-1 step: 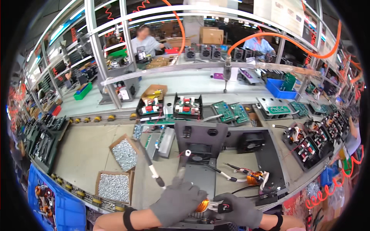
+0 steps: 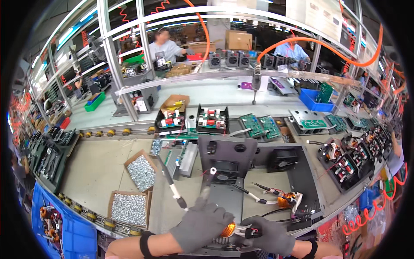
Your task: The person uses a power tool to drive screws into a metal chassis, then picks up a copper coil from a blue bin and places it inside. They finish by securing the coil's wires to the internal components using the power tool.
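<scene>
My left hand [image 2: 200,226], in a grey glove, is closed round the side of an orange copper-wound coil [image 2: 228,229]. Thick cables with white and black sleeving run up past this hand, one ending in a ring lug [image 2: 213,171]. My right hand [image 2: 271,236], gloved too, pinches a small black piece [image 2: 253,233] with thin wires beside the coil; its exact kind is unclear. Both hands are over the near edge of a dark metal housing [image 2: 222,203] with a fan in its upright panel. To the right, a second housing [image 2: 308,181] holds another copper coil [image 2: 286,200] and cables.
Two cardboard boxes of small metal screws [image 2: 128,210] lie to the left. A blue bin [image 2: 77,233] with coils stands below them. Green circuit boards [image 2: 253,125] and assembled units line the bench's far side. A screwdriver [image 2: 256,82] hangs on an orange hose. Two people work beyond.
</scene>
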The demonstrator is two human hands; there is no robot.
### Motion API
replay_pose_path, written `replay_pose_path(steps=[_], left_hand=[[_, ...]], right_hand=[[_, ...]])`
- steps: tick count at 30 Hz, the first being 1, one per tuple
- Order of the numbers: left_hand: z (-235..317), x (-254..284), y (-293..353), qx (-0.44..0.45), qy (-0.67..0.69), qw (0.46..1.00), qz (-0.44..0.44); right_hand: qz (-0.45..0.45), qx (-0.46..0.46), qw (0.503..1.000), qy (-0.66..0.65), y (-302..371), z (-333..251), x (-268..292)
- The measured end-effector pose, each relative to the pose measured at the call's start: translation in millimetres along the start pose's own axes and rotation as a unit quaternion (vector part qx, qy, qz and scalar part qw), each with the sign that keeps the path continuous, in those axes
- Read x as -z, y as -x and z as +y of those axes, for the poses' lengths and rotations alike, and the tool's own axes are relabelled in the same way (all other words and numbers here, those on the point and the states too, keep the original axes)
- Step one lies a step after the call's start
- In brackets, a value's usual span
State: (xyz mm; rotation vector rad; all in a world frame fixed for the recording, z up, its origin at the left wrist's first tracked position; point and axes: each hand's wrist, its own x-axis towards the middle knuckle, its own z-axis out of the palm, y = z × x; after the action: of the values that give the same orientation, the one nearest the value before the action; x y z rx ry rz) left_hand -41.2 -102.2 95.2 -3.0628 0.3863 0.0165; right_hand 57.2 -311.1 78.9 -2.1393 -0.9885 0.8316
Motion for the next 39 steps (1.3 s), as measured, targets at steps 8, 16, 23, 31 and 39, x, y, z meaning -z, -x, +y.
replay_pose_path(steps=[8,16,23,31,39], left_hand=[[-3,-17,1,-0.006,-0.015,0.999,0.051],[-14,-40,1,0.042,0.045,0.997,0.051],[-13,-46,-14,-0.013,0.068,0.997,0.039],[-1,-57,-18,-0.056,0.058,0.997,0.017],[-5,-61,-25,-0.044,0.093,0.994,0.032]], right_hand=[[-0.164,-0.095,0.873,-0.450,20,4,24],[0.285,0.119,0.944,-0.117,72,19,76],[0.004,0.028,0.998,0.049,25,60,-17],[-0.009,0.227,0.970,-0.085,-8,43,-24],[0.031,0.138,0.973,0.181,-23,3,-38]])
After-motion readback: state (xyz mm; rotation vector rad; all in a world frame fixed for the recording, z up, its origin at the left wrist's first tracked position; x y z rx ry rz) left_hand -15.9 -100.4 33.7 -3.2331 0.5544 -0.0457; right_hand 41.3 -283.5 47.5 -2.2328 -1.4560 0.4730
